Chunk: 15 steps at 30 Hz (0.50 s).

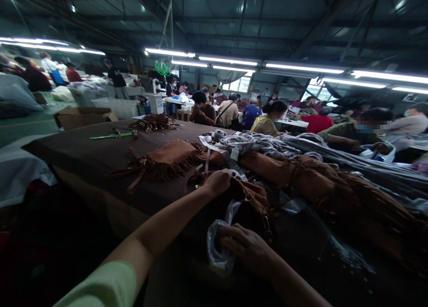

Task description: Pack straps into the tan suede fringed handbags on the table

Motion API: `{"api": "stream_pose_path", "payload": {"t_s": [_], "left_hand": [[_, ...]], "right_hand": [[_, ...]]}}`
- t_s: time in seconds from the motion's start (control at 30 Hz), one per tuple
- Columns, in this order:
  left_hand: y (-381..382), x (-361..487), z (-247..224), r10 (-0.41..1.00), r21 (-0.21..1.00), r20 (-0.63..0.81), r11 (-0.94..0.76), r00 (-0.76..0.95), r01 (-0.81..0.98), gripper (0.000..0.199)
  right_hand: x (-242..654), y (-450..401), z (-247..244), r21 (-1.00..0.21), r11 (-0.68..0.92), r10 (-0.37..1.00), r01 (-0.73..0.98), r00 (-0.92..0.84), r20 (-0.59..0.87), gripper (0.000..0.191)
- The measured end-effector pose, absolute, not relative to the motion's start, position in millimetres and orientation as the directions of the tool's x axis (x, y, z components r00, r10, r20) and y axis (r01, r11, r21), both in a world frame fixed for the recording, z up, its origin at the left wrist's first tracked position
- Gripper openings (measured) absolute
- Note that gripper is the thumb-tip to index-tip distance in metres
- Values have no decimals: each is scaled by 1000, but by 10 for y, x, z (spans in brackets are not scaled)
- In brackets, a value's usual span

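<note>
One brown, suede-like bag with gold-coloured metal rings (257,196) is lying at the near side of the dark brown, cloth-covered desk (96,164), right in front of the person. The left hand (220,181) is closing in a fist on its upper left edge; whether it is pinching the rim or a strap, I cannot tell. The right hand (245,244) is curling its fingers partly closed around a greyish coil in clear plastic (219,253), just below the bag, and a loose strip of the coil is rising toward it.

Handling both well is probably calling for a firm left grip holding the bag steady, with the right fingers keeping the coil compact so that no plastic is catching on the metal rings.

Beyond the left hand, another brown, fringed bag (172,157) is lying flat. To the right, more brown fringed bags (310,178) are heaping up beside grey, plastic-wrapped lengths (267,142). Farther back, dark brown straps with gold-coloured clasps (157,122) are resting in a pile.
</note>
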State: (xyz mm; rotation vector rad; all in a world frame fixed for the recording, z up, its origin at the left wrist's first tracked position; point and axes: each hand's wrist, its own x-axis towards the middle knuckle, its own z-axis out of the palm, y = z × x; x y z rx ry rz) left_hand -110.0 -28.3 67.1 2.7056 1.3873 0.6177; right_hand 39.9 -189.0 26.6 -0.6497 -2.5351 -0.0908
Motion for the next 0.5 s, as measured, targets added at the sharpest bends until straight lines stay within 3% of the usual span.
{"api": "stream_pose_path", "payload": {"t_s": [0.13,0.23,0.3,0.4,0.5], "left_hand": [[-234,-1084,821,750,197,386,-636,537,746,26],[-275,-1085,827,779,244,397,-599,485,763,26],[-304,-1096,823,785,264,381,-598,488,757,26],[-345,-1131,821,740,249,385,-658,551,711,24],[-399,-1146,826,663,211,424,-734,617,645,21]], "right_hand": [[484,-1820,180,-216,786,617,580,-711,336,41],[571,-1765,213,-292,772,631,564,-736,246,45],[617,-1724,222,-320,754,652,573,-713,259,46],[650,-1610,174,-321,591,800,740,-484,355,45],[566,-1407,82,-174,307,884,936,-213,415,49]]}}
